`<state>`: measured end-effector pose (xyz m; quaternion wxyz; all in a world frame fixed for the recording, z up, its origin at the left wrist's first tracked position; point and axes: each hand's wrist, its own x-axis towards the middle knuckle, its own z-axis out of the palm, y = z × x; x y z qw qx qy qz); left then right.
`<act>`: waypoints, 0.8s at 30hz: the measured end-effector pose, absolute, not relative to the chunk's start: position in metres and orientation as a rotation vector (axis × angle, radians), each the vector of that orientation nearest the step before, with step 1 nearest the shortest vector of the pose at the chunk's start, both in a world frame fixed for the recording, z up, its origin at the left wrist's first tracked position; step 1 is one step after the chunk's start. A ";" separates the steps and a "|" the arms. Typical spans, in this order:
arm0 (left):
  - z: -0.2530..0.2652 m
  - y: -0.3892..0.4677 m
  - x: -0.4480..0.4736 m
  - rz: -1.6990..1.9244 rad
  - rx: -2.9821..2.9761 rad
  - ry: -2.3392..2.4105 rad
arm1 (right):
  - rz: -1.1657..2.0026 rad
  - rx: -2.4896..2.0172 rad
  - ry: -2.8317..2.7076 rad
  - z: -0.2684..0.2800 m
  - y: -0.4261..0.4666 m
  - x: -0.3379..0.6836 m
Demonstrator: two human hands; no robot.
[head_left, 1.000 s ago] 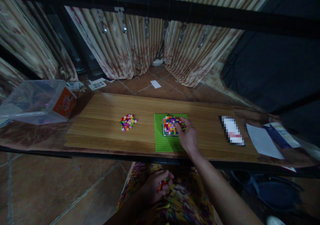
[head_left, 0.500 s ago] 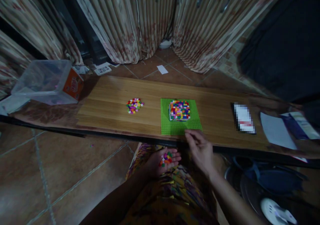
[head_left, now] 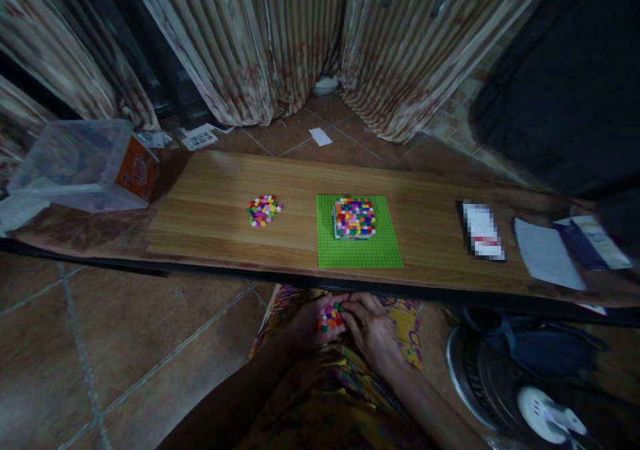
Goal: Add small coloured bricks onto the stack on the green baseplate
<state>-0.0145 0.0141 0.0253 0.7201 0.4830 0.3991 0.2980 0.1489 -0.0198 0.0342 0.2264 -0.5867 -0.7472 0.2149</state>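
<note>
Now that the right hand (head_left: 373,330) has come down off the table, both hands meet over the lap. A second ago it was at the block, and the left hand (head_left: 306,325) was curled; half a second ago the left had opened and the right was passing the table's near edge. Left: palm up, fingers spread loosely, a small heap of tiny multicoloured plastic bricks (head_left: 330,318) resting on it, not gripped. Right: fingers bent, tips at the heap's right side, by a green brick; can't tell if anything is pinched.

Meaning: block is untouched for now, work shifts to the bricks in the palm; looks like picking or sorting, my judgement.

Squarish block of stacked multicoloured bricks (head_left: 354,218) sits on the square green studded baseplate (head_left: 360,253), toward its far side, no hand on it. Loose pile of multicoloured bricks (head_left: 264,210) lies left of the baseplate, well apart, seemingly unchanged. Both on the light-brown wood-grain tabletop (head_left: 215,200). Clear plastic box with orange label (head_left: 75,163) at far left; pixelated dark-edged object (head_left: 484,231) at right, white paper sheet (head_left: 547,253) beyond.
</note>
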 end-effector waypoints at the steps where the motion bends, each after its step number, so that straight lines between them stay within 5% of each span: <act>1: 0.024 0.014 -0.015 0.636 1.137 0.864 | 0.579 -1.618 -2.054 0.033 -0.020 0.148; 15: 0.008 0.008 -0.021 0.600 1.420 0.834 | 0.532 -1.631 -2.035 0.029 -0.020 0.146; 24: 0.023 0.009 -0.013 0.629 0.828 0.878 | 0.584 -1.589 -1.936 0.040 -0.016 0.146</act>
